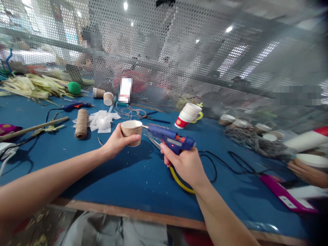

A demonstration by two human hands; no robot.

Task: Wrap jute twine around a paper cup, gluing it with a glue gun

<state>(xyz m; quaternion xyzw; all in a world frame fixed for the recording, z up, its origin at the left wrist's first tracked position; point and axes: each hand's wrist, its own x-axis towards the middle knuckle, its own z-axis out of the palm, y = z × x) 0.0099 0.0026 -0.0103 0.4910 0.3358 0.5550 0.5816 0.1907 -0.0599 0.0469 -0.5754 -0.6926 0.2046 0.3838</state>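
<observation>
My left hand (116,140) is closed around a small paper cup wrapped in twine (132,132), held upright above the blue table (133,177). My right hand (186,164) grips a blue hot glue gun (171,140) by its handle. The gun's nozzle points left and touches the cup's upper right edge. A yellow handle or cord loops below my right hand.
A twine spool (81,123), white crumpled mesh (101,121), another glue gun (74,106), a green ball (74,87), dried leaves (33,87), stacked paper cups (188,115), scissors and black cables lie about. Another person's hand (307,172) works at the right. A perforated metal screen stands behind.
</observation>
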